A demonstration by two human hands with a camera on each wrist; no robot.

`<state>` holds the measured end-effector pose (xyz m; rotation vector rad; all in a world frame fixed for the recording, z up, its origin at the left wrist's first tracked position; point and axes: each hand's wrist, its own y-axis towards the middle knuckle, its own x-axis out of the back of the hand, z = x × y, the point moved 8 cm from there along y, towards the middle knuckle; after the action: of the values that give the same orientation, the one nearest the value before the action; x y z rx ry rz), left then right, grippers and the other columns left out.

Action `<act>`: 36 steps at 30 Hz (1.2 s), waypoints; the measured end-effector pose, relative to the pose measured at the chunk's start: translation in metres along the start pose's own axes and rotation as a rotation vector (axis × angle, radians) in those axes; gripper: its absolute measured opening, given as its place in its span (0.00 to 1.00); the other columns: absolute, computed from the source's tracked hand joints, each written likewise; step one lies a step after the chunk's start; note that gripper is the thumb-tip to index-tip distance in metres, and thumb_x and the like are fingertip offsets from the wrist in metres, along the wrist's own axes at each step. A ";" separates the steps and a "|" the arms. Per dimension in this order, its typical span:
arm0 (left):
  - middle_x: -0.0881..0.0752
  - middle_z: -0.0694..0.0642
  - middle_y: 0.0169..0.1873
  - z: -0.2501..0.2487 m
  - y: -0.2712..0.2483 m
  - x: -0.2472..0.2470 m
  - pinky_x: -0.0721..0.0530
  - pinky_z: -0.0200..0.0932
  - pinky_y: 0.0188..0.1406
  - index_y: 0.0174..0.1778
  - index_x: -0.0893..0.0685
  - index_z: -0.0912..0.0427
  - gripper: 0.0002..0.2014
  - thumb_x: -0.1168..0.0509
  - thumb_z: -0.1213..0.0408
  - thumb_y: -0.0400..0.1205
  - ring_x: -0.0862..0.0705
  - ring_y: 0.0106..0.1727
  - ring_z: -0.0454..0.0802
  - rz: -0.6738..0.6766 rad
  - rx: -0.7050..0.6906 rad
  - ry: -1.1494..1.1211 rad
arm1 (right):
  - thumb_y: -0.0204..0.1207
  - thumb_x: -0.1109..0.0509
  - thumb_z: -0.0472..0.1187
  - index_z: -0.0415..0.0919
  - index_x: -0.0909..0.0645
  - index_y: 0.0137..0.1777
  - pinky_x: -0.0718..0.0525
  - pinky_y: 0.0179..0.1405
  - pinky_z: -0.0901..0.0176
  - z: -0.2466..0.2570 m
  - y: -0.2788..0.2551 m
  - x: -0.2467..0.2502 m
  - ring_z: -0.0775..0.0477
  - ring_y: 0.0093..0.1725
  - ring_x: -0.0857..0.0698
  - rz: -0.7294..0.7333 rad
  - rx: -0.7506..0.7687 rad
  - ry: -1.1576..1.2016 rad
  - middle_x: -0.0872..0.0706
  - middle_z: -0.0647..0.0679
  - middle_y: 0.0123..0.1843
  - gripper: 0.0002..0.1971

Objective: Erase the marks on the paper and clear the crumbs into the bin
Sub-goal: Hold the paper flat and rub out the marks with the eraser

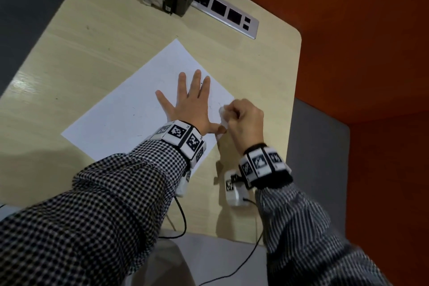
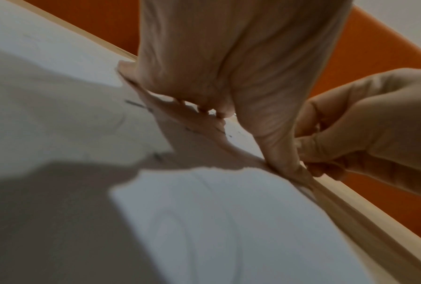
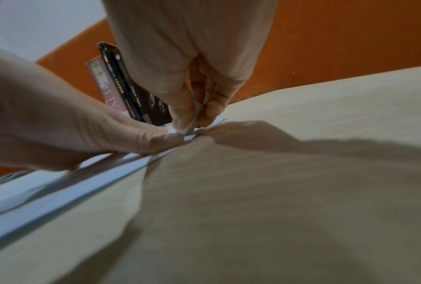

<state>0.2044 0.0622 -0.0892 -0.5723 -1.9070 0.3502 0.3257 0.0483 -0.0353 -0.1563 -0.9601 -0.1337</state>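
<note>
Paper (image 1: 120,109) sits on the wooden desk (image 1: 92,42) — white, faint pencil marks (image 2: 136,104). Left hand (image 1: 190,104) presses it, fingers spread; right hand (image 1: 243,118) pinches a white eraser (image 1: 223,115). Book spine (image 3: 119,86) reads "LEADER".

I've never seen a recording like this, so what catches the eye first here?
A left hand lies spread flat on a white sheet of paper in the middle of the wooden desk. Beside its thumb, the right hand pinches a white eraser at the sheet's right edge.
</note>
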 end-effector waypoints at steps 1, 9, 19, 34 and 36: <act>0.74 0.48 0.81 0.000 0.000 0.000 0.60 0.86 0.67 0.82 0.71 0.49 0.63 0.35 0.26 0.67 0.74 0.81 0.57 -0.001 0.000 0.002 | 0.68 0.32 0.29 0.32 0.19 0.33 0.17 0.36 0.47 -0.001 -0.009 0.002 0.37 0.37 0.17 0.007 0.008 0.014 0.15 0.36 0.36 0.05; 0.74 0.48 0.81 0.000 -0.001 0.001 0.59 0.85 0.68 0.82 0.71 0.49 0.63 0.35 0.27 0.68 0.75 0.81 0.57 -0.001 0.011 0.007 | 0.67 0.33 0.28 0.33 0.17 0.33 0.15 0.39 0.46 -0.002 0.013 0.000 0.38 0.39 0.15 -0.007 -0.032 0.059 0.13 0.36 0.37 0.05; 0.74 0.48 0.82 -0.001 0.000 0.001 0.59 0.86 0.68 0.82 0.71 0.49 0.63 0.36 0.26 0.67 0.74 0.82 0.57 -0.009 0.003 0.008 | 0.69 0.30 0.29 0.34 0.16 0.36 0.15 0.41 0.51 -0.005 0.010 0.001 0.39 0.41 0.14 -0.032 -0.076 0.089 0.13 0.37 0.39 0.03; 0.72 0.46 0.82 0.000 0.001 -0.001 0.62 0.85 0.68 0.83 0.69 0.46 0.54 0.33 0.41 0.77 0.73 0.82 0.56 -0.030 0.018 -0.020 | 0.65 0.35 0.25 0.37 0.15 0.35 0.18 0.41 0.58 0.017 0.000 -0.012 0.41 0.41 0.15 0.045 -0.009 0.055 0.12 0.41 0.39 0.10; 0.72 0.46 0.82 -0.001 0.001 -0.002 0.62 0.85 0.68 0.83 0.69 0.46 0.55 0.31 0.41 0.76 0.73 0.82 0.56 -0.020 0.014 -0.020 | 0.67 0.35 0.27 0.35 0.15 0.36 0.23 0.40 0.63 0.016 0.019 -0.014 0.41 0.43 0.15 0.033 -0.037 0.058 0.12 0.40 0.41 0.08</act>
<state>0.2060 0.0615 -0.0907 -0.5422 -1.9270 0.3577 0.3081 0.0703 -0.0387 -0.2016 -0.8974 -0.1247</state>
